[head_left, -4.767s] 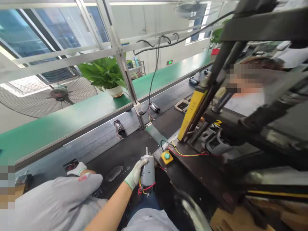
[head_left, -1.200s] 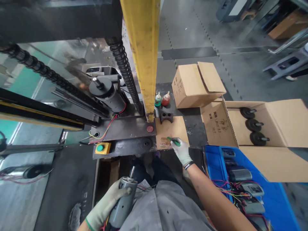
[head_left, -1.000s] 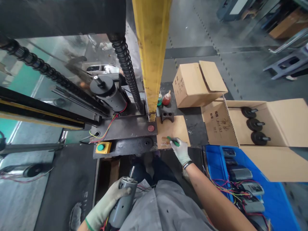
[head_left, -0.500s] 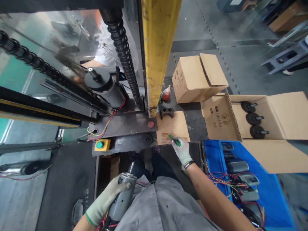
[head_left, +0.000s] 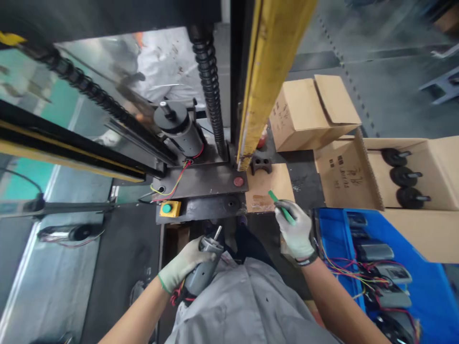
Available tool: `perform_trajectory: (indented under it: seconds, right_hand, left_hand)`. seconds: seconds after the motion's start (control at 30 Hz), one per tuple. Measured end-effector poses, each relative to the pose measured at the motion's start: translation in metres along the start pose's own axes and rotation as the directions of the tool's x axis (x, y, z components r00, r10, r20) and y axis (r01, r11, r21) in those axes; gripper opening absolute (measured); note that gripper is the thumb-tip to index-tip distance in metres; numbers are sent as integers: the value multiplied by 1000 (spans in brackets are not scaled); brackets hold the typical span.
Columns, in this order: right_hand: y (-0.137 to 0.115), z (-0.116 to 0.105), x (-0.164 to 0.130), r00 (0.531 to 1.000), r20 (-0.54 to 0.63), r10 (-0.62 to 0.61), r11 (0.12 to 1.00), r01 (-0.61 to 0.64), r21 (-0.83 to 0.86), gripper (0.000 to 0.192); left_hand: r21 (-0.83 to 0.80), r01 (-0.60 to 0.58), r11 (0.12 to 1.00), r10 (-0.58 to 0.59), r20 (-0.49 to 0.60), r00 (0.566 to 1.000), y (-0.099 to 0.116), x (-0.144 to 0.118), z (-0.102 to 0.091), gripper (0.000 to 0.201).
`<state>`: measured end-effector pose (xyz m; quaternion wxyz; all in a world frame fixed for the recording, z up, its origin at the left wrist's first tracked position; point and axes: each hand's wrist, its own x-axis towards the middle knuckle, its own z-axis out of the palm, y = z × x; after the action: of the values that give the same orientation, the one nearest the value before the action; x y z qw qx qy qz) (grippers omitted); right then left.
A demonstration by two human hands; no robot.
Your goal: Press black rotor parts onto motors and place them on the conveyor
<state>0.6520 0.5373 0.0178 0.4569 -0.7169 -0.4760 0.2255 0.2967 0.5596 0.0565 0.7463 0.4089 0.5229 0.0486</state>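
Observation:
My left hand point(head_left: 184, 263), in a pale glove, grips a grey electric motor point(head_left: 203, 267) against my lap, its steel shaft pointing up and right and red wires hanging below. My right hand point(head_left: 296, 228), also gloved, holds a green stick point(head_left: 282, 207) lifted just off a stained piece of cardboard point(head_left: 268, 187) on the press bench. A second motor point(head_left: 179, 129) sits upright in the black press fixture behind a steel plate point(head_left: 204, 179).
A yellow press column point(head_left: 267, 71) and a black coiled hose point(head_left: 211, 86) rise in front. A yellow box with a green button point(head_left: 167, 209) sits at the bench edge. Right: a blue bin of wired motors point(head_left: 373, 267) and open cartons point(head_left: 405, 172) holding black rotors. A conveyor motor point(head_left: 68, 233) lies left.
My right hand has lifted the green stick off the cardboard and drawn back toward me. My left hand has raised the motor slightly. The view has shifted left.

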Motion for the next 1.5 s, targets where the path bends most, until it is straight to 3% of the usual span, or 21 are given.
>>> perform_trajectory:
  seconds: [0.13,0.23,0.5,0.7,0.8,0.9,1.0,1.07,1.17,1.27,1.37,1.43,1.5]
  right_hand:
    - [-67,20,-25,983,184,-21,979,-18,205,8]
    - [-90,43,-47,939,338,-59,963,-36,268,9]
    - [-72,79,-64,876,482,9,979,-105,173,9]
    - [-72,88,-54,854,516,70,976,-166,142,9]
    - [-69,80,-51,842,526,119,963,-227,145,10]
    - [-50,56,-49,845,489,216,937,-320,138,20]
    - [-10,19,-33,858,418,300,929,-362,76,38]
    - [27,-5,-11,868,404,288,953,-300,-33,55]
    - [87,-28,37,877,452,165,969,-59,-240,78]
    - [142,-30,83,872,489,38,927,152,-343,74]
    - [175,-20,111,862,506,-31,883,261,-390,59]
    - [177,-15,115,884,461,-77,854,297,-427,50]
    - [155,-11,106,912,388,-132,856,303,-420,43]
  left_hand:
    - [-31,-21,999,21,9,1000,11,5,3,44]
    - [-43,-34,998,34,4,999,11,8,3,45]
    - [-162,-79,984,81,5,997,-1,13,-8,48]
    - [-194,-91,977,93,0,996,2,13,-13,44]
    - [-189,-94,977,91,-24,996,3,11,-14,45]
    - [-194,-95,976,84,-68,994,5,7,-14,49]
    - [-238,-87,967,62,-114,992,4,4,-13,53]
    - [-271,-90,958,55,-133,990,0,3,-13,55]
    - [-282,-111,953,66,-164,984,-10,3,-11,56]
    - [-283,-134,950,77,-204,976,-19,-1,-6,59]
    - [-272,-172,947,104,-247,963,-28,-9,1,56]
    - [-285,-183,941,101,-281,955,-38,-14,3,57]
    - [-312,-189,931,89,-308,947,-53,-16,0,66]
